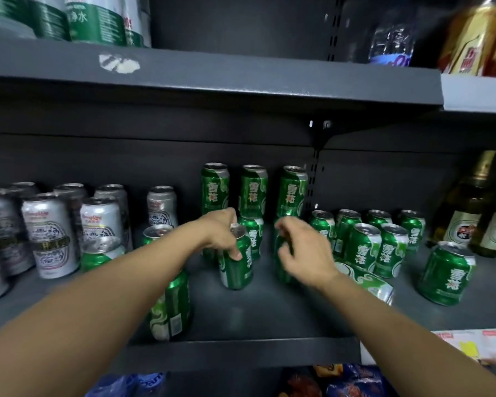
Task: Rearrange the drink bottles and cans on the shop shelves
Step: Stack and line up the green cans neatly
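Green beer cans stand on the dark shelf (241, 353). At the back, three green cans (254, 187) are stacked on top of others. My left hand (222, 233) grips an upright green can (236, 267) from above, thumb on its front. My right hand (301, 247) curls its fingers and thumb round the top of a second green can (281, 267), which it mostly hides. A group of green cans (364, 242) stands to the right. One green can lies on its side (364, 279) behind my right wrist. A tall green can (172, 305) stands under my left forearm.
Silver cans (49, 233) fill the shelf's left side. A single green can (447, 273) and glass bottles (470, 213) are at the right. Green-labelled water bottles (98, 18) and gold cans (476, 38) sit on the shelf above. Packets (341, 382) lie below.
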